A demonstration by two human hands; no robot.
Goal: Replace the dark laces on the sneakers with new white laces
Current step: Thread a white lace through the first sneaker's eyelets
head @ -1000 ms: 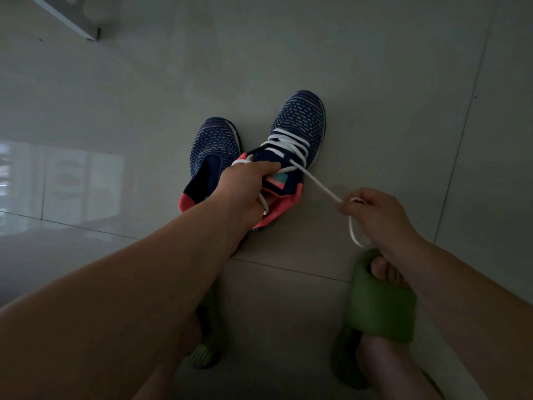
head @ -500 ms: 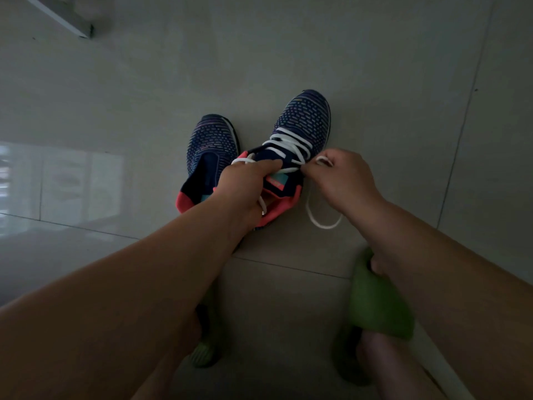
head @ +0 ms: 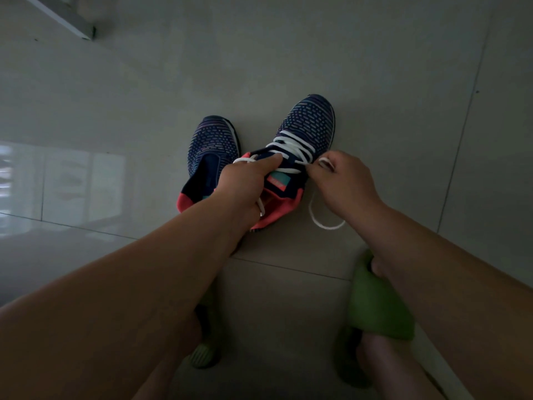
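Grey tiled floor (head: 375, 82) fills the view; we see green slippers (head: 380, 307) at the bottom. Two navy knit sneakers stand side by side: the unlaced sneaker (head: 212, 151) on the left, the laced sneaker (head: 305, 131) to the right. Left hand (head: 245, 183) grips the laced sneaker's collar, fingers curled, thumb on the tongue. Right hand (head: 343, 180) pinches the white lace (head: 291, 147) at the top eyelets, fingertips together; its slack loops onto the floor.

Bare forearms; green slide sandals (head: 377, 307) on feet
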